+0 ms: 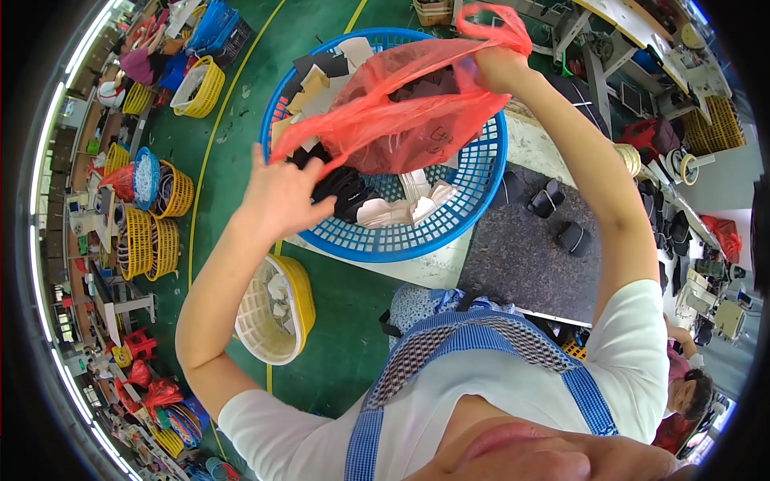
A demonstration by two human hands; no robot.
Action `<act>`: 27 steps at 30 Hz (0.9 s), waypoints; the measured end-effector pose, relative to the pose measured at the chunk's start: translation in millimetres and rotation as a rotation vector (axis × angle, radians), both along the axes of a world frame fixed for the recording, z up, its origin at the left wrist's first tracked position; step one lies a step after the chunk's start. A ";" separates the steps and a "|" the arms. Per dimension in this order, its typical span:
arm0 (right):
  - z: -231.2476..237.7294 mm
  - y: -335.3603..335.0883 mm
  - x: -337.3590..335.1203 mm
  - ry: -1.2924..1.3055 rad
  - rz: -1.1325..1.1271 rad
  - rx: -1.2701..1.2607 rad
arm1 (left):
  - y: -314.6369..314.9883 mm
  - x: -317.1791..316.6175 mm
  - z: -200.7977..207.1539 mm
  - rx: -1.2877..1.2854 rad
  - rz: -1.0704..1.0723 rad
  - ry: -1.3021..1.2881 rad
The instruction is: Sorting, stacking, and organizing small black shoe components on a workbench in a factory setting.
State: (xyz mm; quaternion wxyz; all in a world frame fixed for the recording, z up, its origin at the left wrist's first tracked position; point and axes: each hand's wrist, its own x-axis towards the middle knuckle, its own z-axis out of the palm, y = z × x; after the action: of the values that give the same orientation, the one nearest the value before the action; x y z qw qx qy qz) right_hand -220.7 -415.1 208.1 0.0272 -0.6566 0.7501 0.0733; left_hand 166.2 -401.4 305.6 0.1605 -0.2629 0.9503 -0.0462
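A thin red plastic bag [393, 128] is stretched over a round blue basket [385, 252]; dark pieces show through its film. My right hand [501, 70] grips the bag's upper right edge, and a loop of film sticks up beyond the fingers. At the bag's left end my left hand [281, 196] has its fingers spread against the red film, thumb apart. Whether a fingertip hooks the film I cannot tell. Inside the basket lie black pieces [345, 196], white curved pieces [401, 210] and flat grey and tan pieces [321, 92], partly covered by the bag.
The basket rests on a pale tabletop [437, 268] beside a dark speckled mat [521, 256] with black shoe-like pieces [547, 199]. Below left, a yellow-and-white basket [301, 309] stands on the green floor [345, 329]. Workbenches line both sides; a person [686, 377] is at the right.
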 end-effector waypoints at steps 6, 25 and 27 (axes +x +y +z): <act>-2.8 -9.9 90.9 -0.165 0.381 -0.144 | 3.9 -99.4 -22.9 -0.084 -0.172 0.771; -19.1 40.6 72.6 -0.642 0.328 -0.324 | -92.4 -92.8 -130.0 -0.237 0.121 0.364; -13.3 22.6 48.5 -0.564 0.322 -0.177 | -89.6 -95.5 -128.8 -0.206 0.054 0.414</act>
State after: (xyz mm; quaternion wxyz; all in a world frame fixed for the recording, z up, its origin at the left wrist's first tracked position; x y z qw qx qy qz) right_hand -172.2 -392.4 194.8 0.1647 -0.7609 0.6033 -0.1732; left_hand 70.7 -491.0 176.8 -0.0643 -0.3073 0.9457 -0.0839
